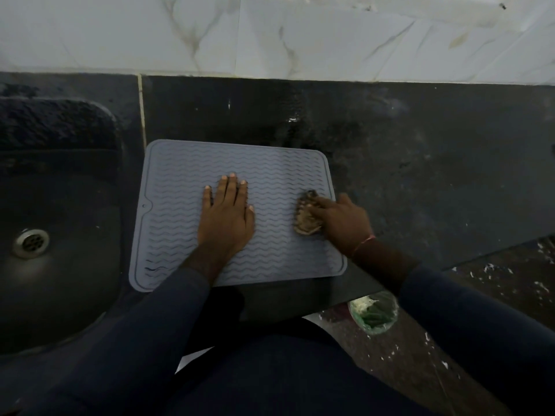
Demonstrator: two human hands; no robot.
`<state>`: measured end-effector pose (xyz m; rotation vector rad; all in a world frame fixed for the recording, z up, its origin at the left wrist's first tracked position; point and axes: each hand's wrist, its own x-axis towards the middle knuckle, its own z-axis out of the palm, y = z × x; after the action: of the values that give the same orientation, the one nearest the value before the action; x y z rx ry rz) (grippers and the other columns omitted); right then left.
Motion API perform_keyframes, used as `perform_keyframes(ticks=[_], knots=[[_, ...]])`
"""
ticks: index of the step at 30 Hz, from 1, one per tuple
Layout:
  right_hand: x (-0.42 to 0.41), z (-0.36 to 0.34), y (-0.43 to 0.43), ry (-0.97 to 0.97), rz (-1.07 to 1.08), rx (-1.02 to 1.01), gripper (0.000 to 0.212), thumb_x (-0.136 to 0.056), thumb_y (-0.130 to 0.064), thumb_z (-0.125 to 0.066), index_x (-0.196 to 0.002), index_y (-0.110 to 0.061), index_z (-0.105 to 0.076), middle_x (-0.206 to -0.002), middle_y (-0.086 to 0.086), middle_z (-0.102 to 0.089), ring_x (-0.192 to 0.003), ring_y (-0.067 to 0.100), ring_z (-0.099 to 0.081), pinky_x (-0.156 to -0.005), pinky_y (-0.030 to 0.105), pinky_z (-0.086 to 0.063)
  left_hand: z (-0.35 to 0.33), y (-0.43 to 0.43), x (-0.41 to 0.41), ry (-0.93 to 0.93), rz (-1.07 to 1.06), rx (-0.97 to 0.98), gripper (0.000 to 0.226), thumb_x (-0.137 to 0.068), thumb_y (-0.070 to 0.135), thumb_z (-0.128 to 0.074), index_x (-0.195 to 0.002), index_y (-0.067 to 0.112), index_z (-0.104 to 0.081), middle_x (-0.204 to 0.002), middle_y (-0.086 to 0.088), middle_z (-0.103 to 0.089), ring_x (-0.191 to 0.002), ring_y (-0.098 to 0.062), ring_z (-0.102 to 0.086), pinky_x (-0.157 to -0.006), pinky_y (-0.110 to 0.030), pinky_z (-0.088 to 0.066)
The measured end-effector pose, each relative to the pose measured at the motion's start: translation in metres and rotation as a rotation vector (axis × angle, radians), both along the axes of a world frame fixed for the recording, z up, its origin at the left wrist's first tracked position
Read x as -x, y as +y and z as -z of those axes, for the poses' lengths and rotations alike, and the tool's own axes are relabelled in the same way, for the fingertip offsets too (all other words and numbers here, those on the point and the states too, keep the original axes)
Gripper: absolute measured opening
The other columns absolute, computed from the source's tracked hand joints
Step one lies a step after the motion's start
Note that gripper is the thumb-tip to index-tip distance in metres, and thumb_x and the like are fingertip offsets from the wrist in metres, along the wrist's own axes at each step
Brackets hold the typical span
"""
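A grey silicone mat (pixel 270 169) with wavy ridges lies flat on the dark counter. My left hand (pixel 226 213) rests flat on the mat's middle, fingers straight and pointing away from me. Near the mat's right edge, my right hand (pixel 342 219) holds a brown fibrous scrubber (pixel 304 216) against the mat, with the fingers laid over it. Both arms wear dark sleeves.
A dark sink (pixel 60 223) with a metal drain (pixel 31 243) lies left of the mat. The wet black counter (pixel 420 175) stretches to the right, white marble wall tiles (pixel 300 37) behind it. Below the counter edge, a green container (pixel 374 313) stands on the speckled floor.
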<state>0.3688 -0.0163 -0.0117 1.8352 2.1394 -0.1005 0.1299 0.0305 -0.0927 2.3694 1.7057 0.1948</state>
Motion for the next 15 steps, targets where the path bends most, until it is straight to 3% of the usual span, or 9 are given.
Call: perform_keyframes(ticks=[4,7,10,13,15], knots=[[-0.019,-0.027,0.015,-0.135,0.196,0.044,0.022,-0.092,-0.028,-0.053,-0.108,-0.019,-0.065,-0.114,0.006,-0.066,-0.108,0.031,-0.058,-0.079,0.038,-0.050,-0.001,-0.002,0.000,-0.023,-0.015,-0.005,0.060,-0.100,0.040,-0.026,-0.153,0.013,-0.019,-0.160,-0.011,-0.016,-0.148,-0.025,-0.011,-0.119,-0.052,-0.003],[0.012,-0.038,0.035,0.011,0.271,-0.029,0.020,-0.093,-0.028,-0.052,-0.098,-0.017,-0.068,-0.098,0.007,-0.068,-0.098,0.030,-0.064,-0.075,0.037,-0.050,-0.003,-0.002,-0.001,-0.068,-0.011,0.000,0.058,-0.100,0.038,-0.027,-0.152,0.013,-0.022,-0.160,-0.011,-0.018,-0.148,-0.025,-0.012,-0.119,-0.050,-0.003],[0.077,-0.020,0.026,0.224,0.094,-0.110,0.026,-0.094,-0.026,-0.047,-0.113,-0.025,-0.065,-0.112,0.002,-0.065,-0.104,0.025,-0.057,-0.081,0.040,-0.052,-0.004,-0.007,0.012,-0.197,-0.014,-0.010,0.061,-0.092,0.037,-0.030,-0.148,0.013,-0.036,-0.155,-0.016,-0.030,-0.145,-0.030,-0.023,-0.118,-0.050,-0.011],[0.111,0.010,-0.008,0.159,-0.086,-0.055,0.032,-0.097,-0.025,-0.044,-0.124,-0.022,-0.060,-0.139,0.005,-0.050,-0.114,0.033,-0.049,-0.081,0.043,-0.049,0.003,-0.018,0.031,-0.239,-0.026,-0.045,0.058,-0.090,0.036,-0.031,-0.140,0.012,-0.049,-0.150,-0.019,-0.038,-0.140,-0.035,-0.032,-0.115,-0.052,-0.017],[0.087,0.014,-0.023,0.124,-0.110,-0.064,0.032,-0.094,-0.027,-0.049,-0.124,-0.023,-0.061,-0.142,0.005,-0.048,-0.112,0.037,-0.051,-0.079,0.042,-0.048,0.005,-0.024,0.041,-0.183,-0.047,-0.060,0.051,-0.096,0.033,-0.032,-0.139,0.014,-0.050,-0.151,-0.016,-0.037,-0.142,-0.032,-0.030,-0.116,-0.050,-0.015]])
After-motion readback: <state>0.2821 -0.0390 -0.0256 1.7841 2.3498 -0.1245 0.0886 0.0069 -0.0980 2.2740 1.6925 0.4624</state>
